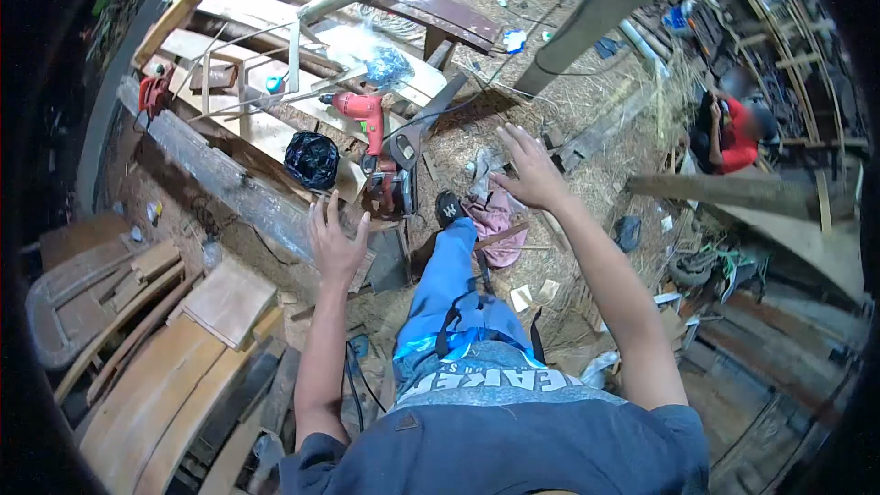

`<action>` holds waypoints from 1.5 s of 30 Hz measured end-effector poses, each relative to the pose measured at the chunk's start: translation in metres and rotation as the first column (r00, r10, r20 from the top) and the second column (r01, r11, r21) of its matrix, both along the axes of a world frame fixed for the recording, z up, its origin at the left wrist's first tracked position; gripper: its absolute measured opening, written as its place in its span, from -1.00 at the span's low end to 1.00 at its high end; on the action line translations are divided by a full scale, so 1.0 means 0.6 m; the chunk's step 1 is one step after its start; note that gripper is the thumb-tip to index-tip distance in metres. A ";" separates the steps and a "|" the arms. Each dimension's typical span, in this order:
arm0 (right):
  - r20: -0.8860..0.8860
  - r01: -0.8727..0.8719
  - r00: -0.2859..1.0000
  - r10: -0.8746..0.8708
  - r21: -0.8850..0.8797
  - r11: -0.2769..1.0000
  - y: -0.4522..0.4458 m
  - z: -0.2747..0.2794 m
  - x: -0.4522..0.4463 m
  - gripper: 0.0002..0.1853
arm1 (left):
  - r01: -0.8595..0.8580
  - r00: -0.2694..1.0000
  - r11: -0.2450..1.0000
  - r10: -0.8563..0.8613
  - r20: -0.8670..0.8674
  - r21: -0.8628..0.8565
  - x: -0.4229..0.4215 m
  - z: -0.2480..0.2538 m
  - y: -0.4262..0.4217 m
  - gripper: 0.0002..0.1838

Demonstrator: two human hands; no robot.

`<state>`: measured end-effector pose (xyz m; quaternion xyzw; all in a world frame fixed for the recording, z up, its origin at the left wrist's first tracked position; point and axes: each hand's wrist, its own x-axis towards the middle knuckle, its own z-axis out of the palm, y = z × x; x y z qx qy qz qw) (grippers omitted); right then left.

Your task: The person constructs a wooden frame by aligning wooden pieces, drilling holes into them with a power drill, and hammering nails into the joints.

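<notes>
Clock bearings are taken from the middle of the head view. The left hand, at 9 o'clock, is raised, with its fingers spread apart and gripping nothing. The right hand, at 2 o'clock, is in like condition – thumb and fingers apart, palm unoccupied. Nearest the left hand are a black plastic bag and a red-and-dark power tool, both at 10 o'clock; contact with either cannot be determined. A red drill lies at 11 o'clock, on pale boards. Nearest the right hand is a pink cloth on the ground, at 3 o'clock, beside a dark shoe. Curved wooden panels are stacked at 8 o'clock. A person in red is well apart – between 2 and 3 o'clock.
</notes>
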<state>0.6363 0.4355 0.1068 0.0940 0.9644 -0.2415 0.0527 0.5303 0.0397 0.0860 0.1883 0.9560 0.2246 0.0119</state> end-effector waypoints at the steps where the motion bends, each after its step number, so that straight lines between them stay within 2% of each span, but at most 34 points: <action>1: 0.006 -0.037 0.999 0.037 0.010 0.999 0.020 -0.002 -0.031 -0.03 | 0.004 1.000 0.999 -0.005 -0.012 -0.041 -0.013 0.004 0.018 -0.18; 4: -0.017 -0.092 0.996 0.092 0.011 0.996 0.070 -0.014 -0.110 -0.04 | 0.013 1.000 0.997 -0.014 -0.008 -0.080 -0.061 0.005 0.065 -0.18; 7: 0.008 -0.048 0.999 0.047 0.018 0.999 0.102 0.004 -0.155 -0.05 | 0.025 1.000 0.996 -0.024 0.012 -0.081 -0.083 0.016 0.088 -0.17; 15: 0.036 -0.203 0.979 0.202 0.042 0.978 0.164 -0.029 -0.190 -0.04 | -0.067 0.998 0.991 0.067 -0.009 -0.113 -0.095 0.001 0.121 -0.16; 24: -0.024 -0.365 0.931 0.364 -0.013 0.931 0.219 -0.051 -0.232 -0.05 | -0.258 0.965 0.956 0.263 0.021 -0.143 0.025 0.006 0.156 -0.21; 29: -0.046 -0.433 0.901 0.431 -0.047 0.900 0.266 -0.039 -0.238 -0.06 | -0.344 0.935 0.914 0.355 0.014 -0.213 0.109 0.004 0.203 -0.17; 34: -0.037 -0.411 0.912 0.409 -0.073 0.909 0.319 -0.050 -0.211 -0.10 | -0.402 0.913 0.886 0.408 -0.022 -0.232 0.168 0.009 0.273 -0.18; 36: -0.069 -0.443 0.896 0.438 -0.097 0.891 0.337 -0.053 -0.196 -0.10 | -0.420 0.906 0.896 0.422 -0.017 -0.143 0.189 0.021 0.300 -0.25; 37: -0.045 -0.443 0.897 0.441 -0.112 0.890 0.342 -0.055 -0.191 -0.10 | -0.432 0.900 0.882 0.436 -0.019 -0.187 0.201 0.031 0.311 -0.24; 45: 0.014 -0.448 0.890 0.456 -0.164 0.879 0.343 -0.075 -0.154 -0.09 | -0.504 0.853 0.836 0.521 0.024 -0.217 0.287 0.041 0.318 -0.22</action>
